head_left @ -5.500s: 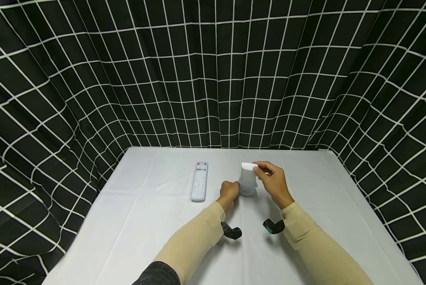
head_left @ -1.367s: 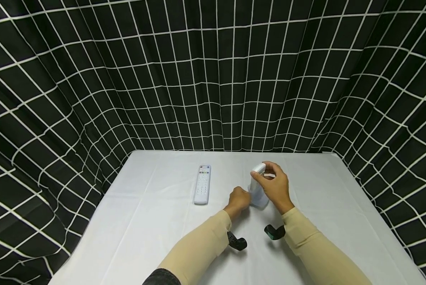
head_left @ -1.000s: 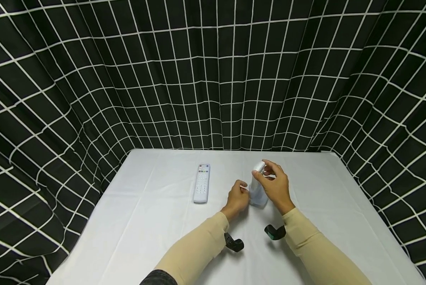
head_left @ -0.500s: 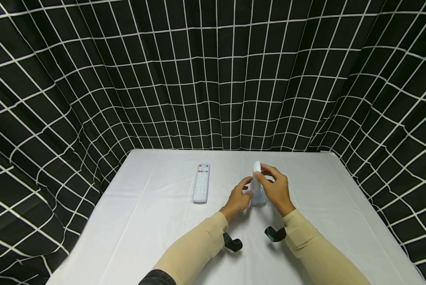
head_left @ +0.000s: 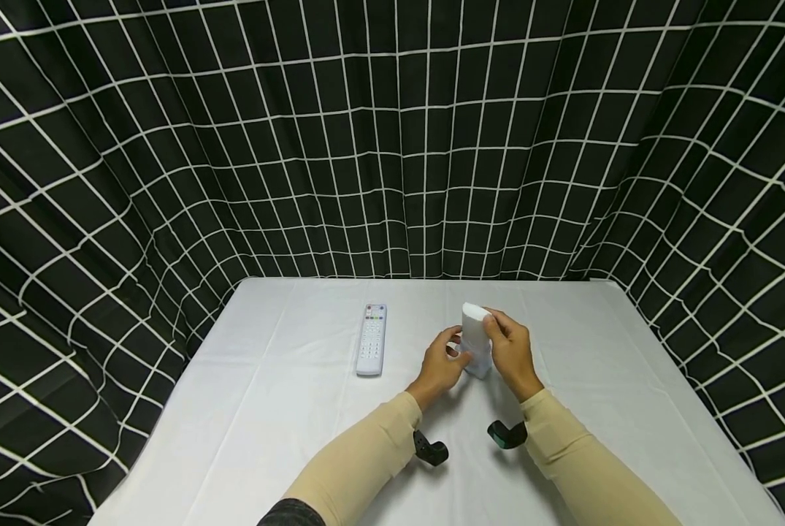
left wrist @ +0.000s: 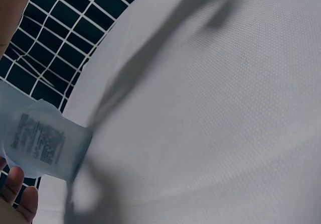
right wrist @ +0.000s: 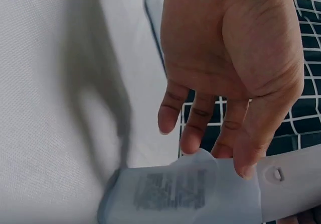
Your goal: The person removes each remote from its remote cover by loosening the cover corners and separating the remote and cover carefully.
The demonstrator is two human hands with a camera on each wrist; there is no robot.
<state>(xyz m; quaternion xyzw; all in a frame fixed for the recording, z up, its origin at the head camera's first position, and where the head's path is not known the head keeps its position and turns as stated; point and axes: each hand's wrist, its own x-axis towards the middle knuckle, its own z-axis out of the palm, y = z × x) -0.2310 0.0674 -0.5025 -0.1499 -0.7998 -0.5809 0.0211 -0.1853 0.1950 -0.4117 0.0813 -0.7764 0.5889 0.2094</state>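
Note:
A white remote-shaped body [head_left: 476,332] stands on end on the table, its lower part inside a translucent sleeve [right wrist: 170,191]. Printed text shows through the sleeve in both wrist views. My right hand [head_left: 513,356] grips the upper part of the white body from the right. On the other side, my left hand [head_left: 438,371] pinches the sleeve's upper edge. The left thumb [right wrist: 247,156] lies on the near face, with the fingertips bent behind it. In the left wrist view, left fingertips [left wrist: 17,186] show beside the sleeve; the right hand's fingers are mostly hidden there.
A pale remote control [head_left: 371,340] lies face up left of the hands, its buttons showing. White cloth covers the table [head_left: 287,409]. A black curtain [head_left: 392,146] with white grid lines surrounds the far side and both flanks. Small black cameras [head_left: 430,448] hang at the wrists.
The standing piece has moved slightly right since the earliest frame. It recently turned from edge-on to show a broad face. My left fingers have uncurled from a fist and spread around the sleeve's edge.

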